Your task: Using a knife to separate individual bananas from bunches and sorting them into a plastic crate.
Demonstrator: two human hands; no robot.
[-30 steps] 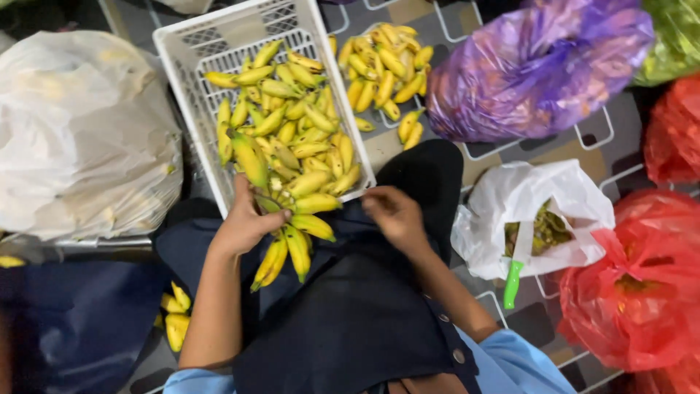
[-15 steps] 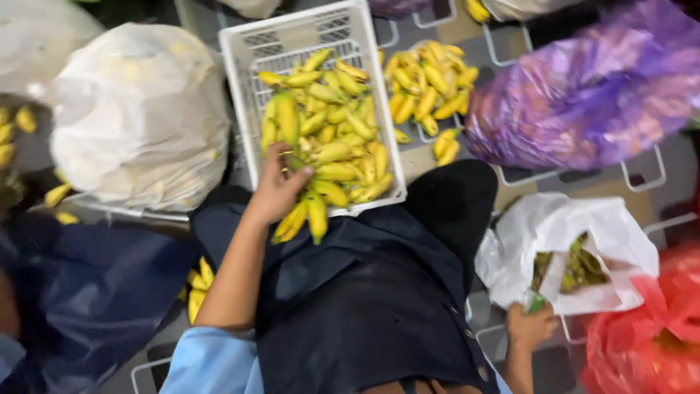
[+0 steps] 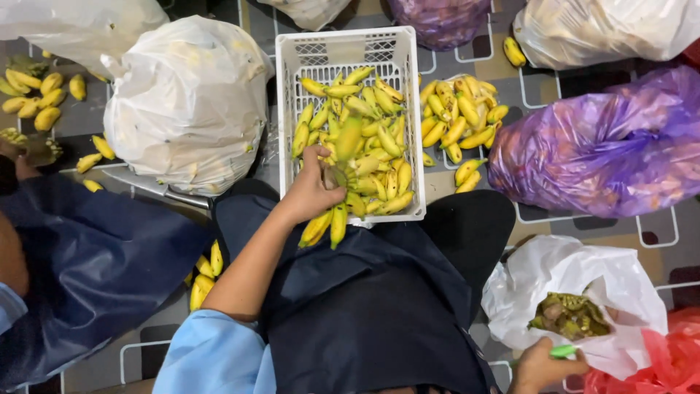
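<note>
Right hand (image 3: pixel 541 367) down at 5 o'clock, fingers curled round a green-handled tool (image 3: pixel 562 352), right by the open white bag of scraps (image 3: pixel 573 315). Left hand (image 3: pixel 310 191) near centre, closed on a small bunch of yellow bananas (image 3: pixel 327 225) hanging over the near rim of the white crate (image 3: pixel 348 45). Crate loaded with loose bananas, stretching toward 12. Loose banana pile (image 3: pixel 458 120) at 1 o'clock, purple bag (image 3: pixel 605 146) at 2, big white sack (image 3: pixel 186 102) at 10

White sack (image 3: pixel 189 102), purple bag (image 3: pixel 605 153), loose bananas (image 3: pixel 459 120) on floor.
</note>
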